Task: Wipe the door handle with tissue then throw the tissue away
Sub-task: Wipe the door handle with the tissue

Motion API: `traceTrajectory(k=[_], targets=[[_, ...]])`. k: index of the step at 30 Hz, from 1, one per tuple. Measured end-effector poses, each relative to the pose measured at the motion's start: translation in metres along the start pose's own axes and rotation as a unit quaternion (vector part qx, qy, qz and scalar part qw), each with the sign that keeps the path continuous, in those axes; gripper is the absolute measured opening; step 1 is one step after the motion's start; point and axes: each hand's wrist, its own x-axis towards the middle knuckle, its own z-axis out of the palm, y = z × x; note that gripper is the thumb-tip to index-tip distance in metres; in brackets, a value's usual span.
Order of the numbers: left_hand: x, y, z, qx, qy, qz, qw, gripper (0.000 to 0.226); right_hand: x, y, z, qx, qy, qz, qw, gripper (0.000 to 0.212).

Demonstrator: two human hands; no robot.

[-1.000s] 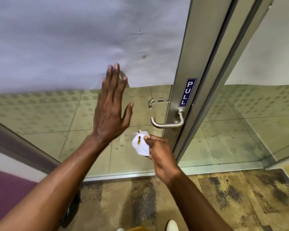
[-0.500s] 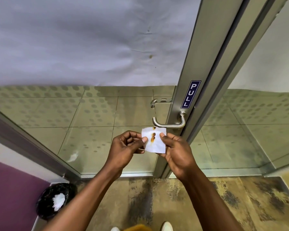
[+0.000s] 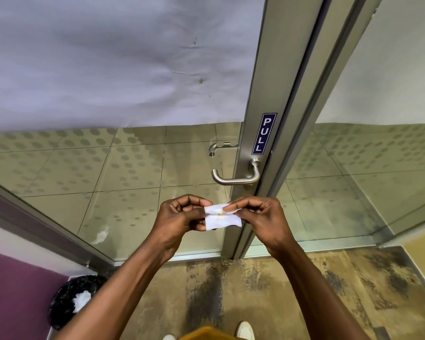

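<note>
A small white tissue (image 3: 222, 220) with a faint brown stain is folded over on itself and pinched between both hands, a little below the door handle. My left hand (image 3: 179, 217) grips its left edge and my right hand (image 3: 258, 218) grips its right edge. The steel lever door handle (image 3: 236, 179) sticks out from the grey metal door frame (image 3: 260, 94), just under a blue PULL label (image 3: 264, 133). Neither hand touches the handle. A black bin (image 3: 70, 300) with white tissue inside stands on the floor at the lower left.
Glass panels (image 3: 123, 182) with a dotted film flank the frame on both sides. A purple wall (image 3: 12, 290) is at the lower left, next to the bin. Patterned brown carpet (image 3: 292, 290) lies underfoot, with my white shoes (image 3: 244, 331) at the bottom edge.
My left hand dropped from the glass to the tissue. Both hands then folded the flat, stained tissue in half, hiding most of the stain.
</note>
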Motion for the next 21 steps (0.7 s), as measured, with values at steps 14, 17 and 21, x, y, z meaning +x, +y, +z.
traceTrajectory(k=[14,17,21], targets=[[-0.007,-0.015,0.013,0.004,-0.018,-0.066,0.998,0.016,-0.014,0.013,-0.009,-0.015,-0.028,-0.054,0.998,0.021],[-0.009,-0.014,0.016,0.021,-0.014,-0.03,0.999,0.012,-0.016,0.018,-0.011,0.001,0.008,-0.032,0.999,0.017],[-0.01,-0.014,0.019,0.092,-0.004,0.027,0.995,0.004,-0.015,0.021,-0.016,0.035,0.018,0.041,0.998,0.042]])
